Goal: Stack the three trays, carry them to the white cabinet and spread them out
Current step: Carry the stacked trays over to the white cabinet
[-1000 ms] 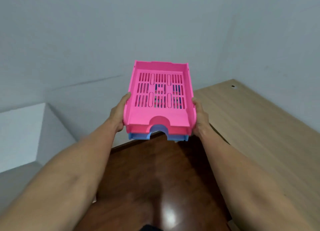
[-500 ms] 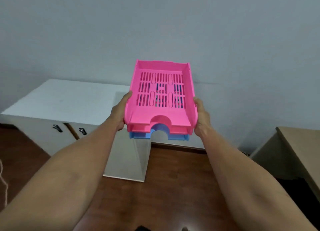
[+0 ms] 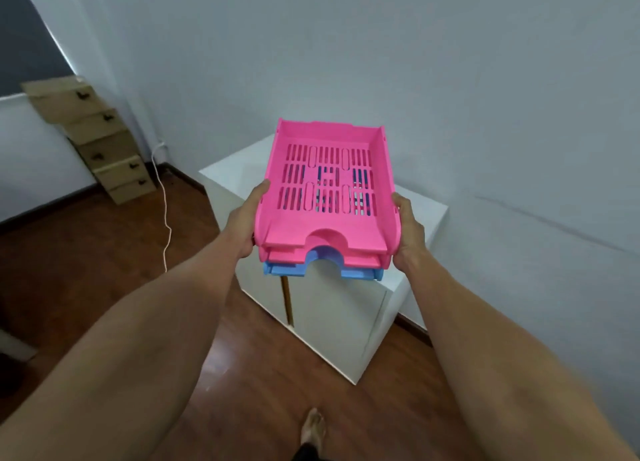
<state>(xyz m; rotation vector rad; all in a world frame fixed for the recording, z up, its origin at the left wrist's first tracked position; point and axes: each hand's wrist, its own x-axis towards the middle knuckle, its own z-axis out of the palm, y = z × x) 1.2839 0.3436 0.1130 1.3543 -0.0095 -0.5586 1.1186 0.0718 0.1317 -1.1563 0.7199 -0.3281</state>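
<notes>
Both arms outstretched, left hand [image 3: 244, 225] and right hand [image 3: 408, 234] clamped, thumbs up.

To your far left, a leaning stack of cardboard boxes [image 3: 93, 138] rests against the wall beneath a dark window [image 3: 24, 38]; a white cable [image 3: 165, 215] trails across the wooden floor [image 3: 86, 253] beside them.

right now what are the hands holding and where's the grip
A stack of three trays, two pink over one blue. Left hand grips its left side wall, right hand its right side wall.
</notes>
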